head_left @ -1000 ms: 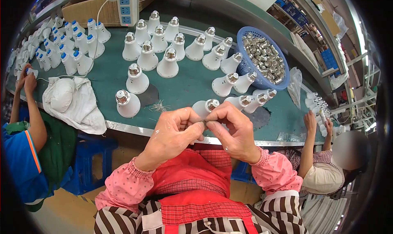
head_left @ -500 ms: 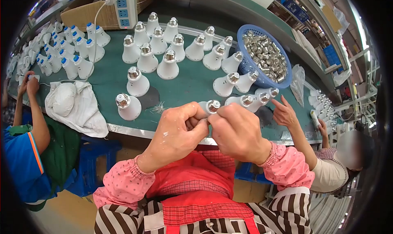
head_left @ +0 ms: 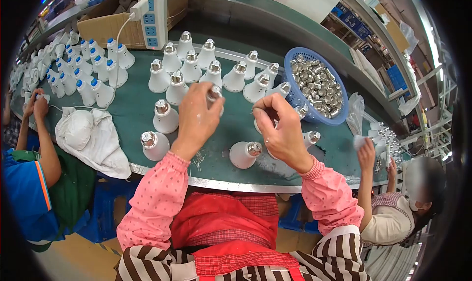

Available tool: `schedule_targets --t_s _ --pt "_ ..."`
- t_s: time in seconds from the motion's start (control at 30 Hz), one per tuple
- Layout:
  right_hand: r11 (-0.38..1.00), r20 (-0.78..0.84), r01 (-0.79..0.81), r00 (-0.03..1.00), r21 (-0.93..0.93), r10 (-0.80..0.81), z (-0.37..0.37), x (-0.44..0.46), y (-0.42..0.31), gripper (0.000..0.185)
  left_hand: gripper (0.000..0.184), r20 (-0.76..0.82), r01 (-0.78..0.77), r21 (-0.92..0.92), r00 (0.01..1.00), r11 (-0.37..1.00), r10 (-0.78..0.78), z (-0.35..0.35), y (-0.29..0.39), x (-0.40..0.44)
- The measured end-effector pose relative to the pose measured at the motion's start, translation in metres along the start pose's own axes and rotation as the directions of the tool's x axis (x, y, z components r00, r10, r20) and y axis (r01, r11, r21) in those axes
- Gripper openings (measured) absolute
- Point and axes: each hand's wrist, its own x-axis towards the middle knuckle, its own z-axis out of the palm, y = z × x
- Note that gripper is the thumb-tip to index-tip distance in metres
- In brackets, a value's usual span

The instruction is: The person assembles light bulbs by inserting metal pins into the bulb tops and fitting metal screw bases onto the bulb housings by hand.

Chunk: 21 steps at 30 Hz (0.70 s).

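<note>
My left hand (head_left: 199, 113) is closed around a white bulb with a silver screw cap (head_left: 215, 93), among the standing bulbs; its lower body is mostly hidden by my fingers. My right hand (head_left: 279, 126) is pinched above the right-hand bulbs, and what its fingertips hold, if anything, is too small to make out. Between my hands, nearer the table edge, a capped bulb (head_left: 244, 155) leans to the right. Another capped bulb (head_left: 311, 139) shows partly behind my right hand. Left of my left hand stand more capped bulbs (head_left: 166, 116).
A blue basket (head_left: 345, 104) of silver caps (head_left: 319, 86) stands at the back right. Blue-tipped white bulbs (head_left: 102, 94) and a white cloth (head_left: 105, 145) lie left. Thin wire clippings (head_left: 197, 159) are near the front edge. Co-workers' hands (head_left: 366, 155) work at both sides.
My hands have parted: the left moved up to a bulb in the group, the right moved up and slightly right. The bulb between them now rests on the table. The right co-worker's hand withdrew with a white piece.
</note>
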Motion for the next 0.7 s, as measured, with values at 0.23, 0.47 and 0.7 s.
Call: schedule_targets --t_s 0.23,0.47,0.7 --pt "0.986 0.078 0.112 0.992 -0.121 -0.103 -0.002 0.007 0.017 0.009 0.034 0.239 0.088 -0.284 0.971 0.955 -0.018 0.002 0.04 -0.034" --pt "0.944 0.136 0.268 0.96 -0.194 -0.245 0.006 0.01 0.026 0.013 0.032 0.264 0.113 -0.292 0.964 0.95 -0.033 -0.001 0.041 -0.034" --pt "0.903 0.185 0.34 0.936 -0.263 -0.299 0.005 0.012 0.024 0.015 0.032 0.253 0.113 -0.305 0.967 0.946 -0.034 0.0 0.039 -0.035"
